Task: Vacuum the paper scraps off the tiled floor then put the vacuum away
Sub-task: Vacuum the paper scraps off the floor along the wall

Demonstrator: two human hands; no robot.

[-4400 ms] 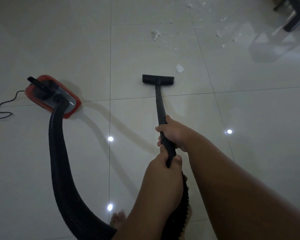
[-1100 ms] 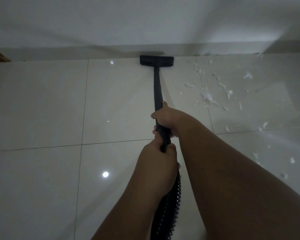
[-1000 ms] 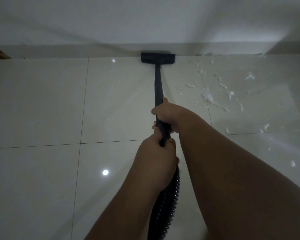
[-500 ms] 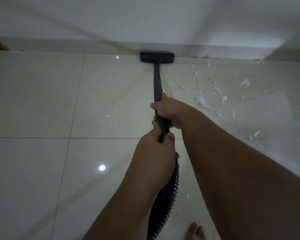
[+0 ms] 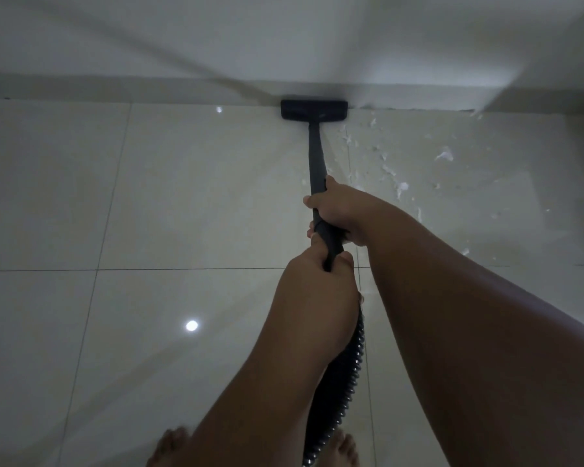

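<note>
Together, left hand (image 5: 317, 291) and right hand (image 5: 343, 210) grip the wand (image 5: 316, 156).

The room is dim, with a grey-green cast over everything. The glossy tiled floor (image 5: 182, 203) throws back two small lights as hard white spots, one close to the wall (image 5: 284, 38) and one nearer the camera. A paler patch brightens the wall at upper right, and a soft diagonal shadow band crosses it from the upper left. The vacuum wand (image 5: 317, 156) reads as a flat black silhouette. The arms (image 5: 486, 332) are underexposed. The foot (image 5: 171, 446) at the lower edge is blurred, and the base of the wall bends slightly toward the frame's edges.
</note>
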